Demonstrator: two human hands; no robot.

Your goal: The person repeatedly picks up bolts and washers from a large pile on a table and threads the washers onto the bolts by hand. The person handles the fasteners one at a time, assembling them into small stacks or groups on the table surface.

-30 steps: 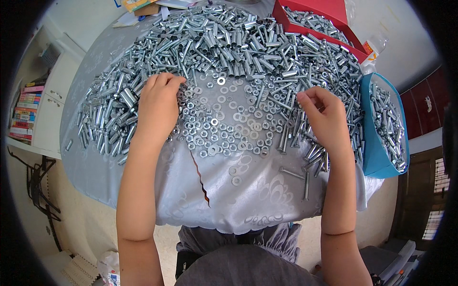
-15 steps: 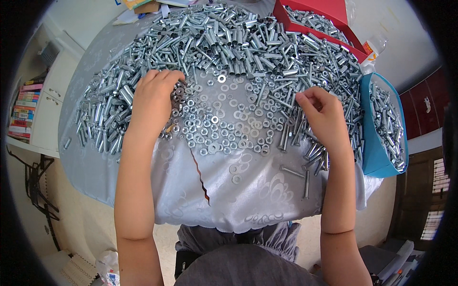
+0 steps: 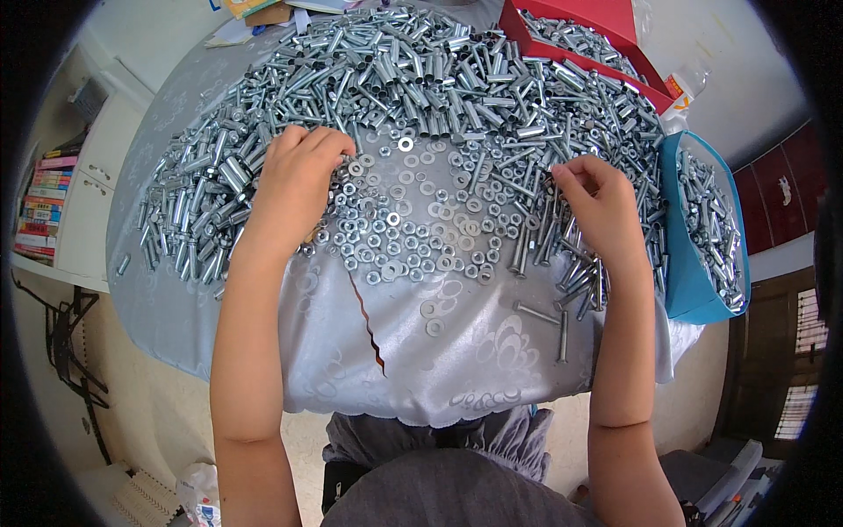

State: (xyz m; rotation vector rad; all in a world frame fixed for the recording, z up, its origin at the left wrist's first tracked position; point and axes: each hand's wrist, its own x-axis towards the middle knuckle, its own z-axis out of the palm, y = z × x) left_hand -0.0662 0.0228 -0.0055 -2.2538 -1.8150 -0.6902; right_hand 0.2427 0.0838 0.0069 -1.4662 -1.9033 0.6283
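My left hand (image 3: 303, 184) is closed, its fingertips curled down at the left edge of the nuts and washers. Whatever its fingers hold is hidden behind them. On the right, my right hand (image 3: 599, 200) has thumb and forefinger pinched together over the bolts (image 3: 522, 250); anything between them is too small to make out. Between the hands lie many hex nuts (image 3: 375, 240) and flat washers (image 3: 405, 144), spread loosely on the cloth. A long heap of metal sleeves (image 3: 386, 68) and bolts curves behind both hands.
A red box (image 3: 650, 53) with metal parts stands at the back right. Nearer on the right is a blue box (image 3: 739, 303) of bolts. The silver tablecloth (image 3: 413, 369) has a jagged tear (image 3: 364, 316) in front. Two loose washers (image 3: 434, 327) and bolts (image 3: 563, 338) lie near it.
My left hand has shifted slightly to the right, over the edge of the washers and nuts. My right hand has moved a little to the right, still pinched.
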